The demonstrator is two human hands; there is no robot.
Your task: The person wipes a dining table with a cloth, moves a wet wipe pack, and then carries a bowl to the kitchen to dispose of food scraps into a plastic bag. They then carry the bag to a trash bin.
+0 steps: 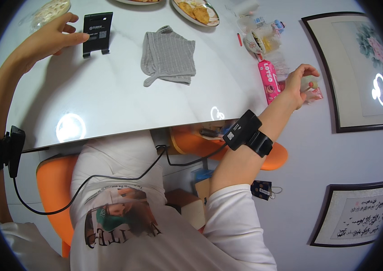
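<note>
My left hand is over the table's left side with its fingers apart. Its thumb tip overlaps the edge of a black phone stand, and I cannot tell whether they touch. The stand bears writing and a printed code. A folded grey cloth with a hanging loop lies to the stand's right. At the table's right edge, my right hand has its fingers curled and apart from the thumb. Small wrapped items and a red-and-green piece show by its fingers; contact is unclear. A pink package lies beside it.
Plates of food stand at the far edge. A patterned bowl and clear packets line the white table's right side by the wall. A cable links both forearm devices. An orange chair is under the table edge.
</note>
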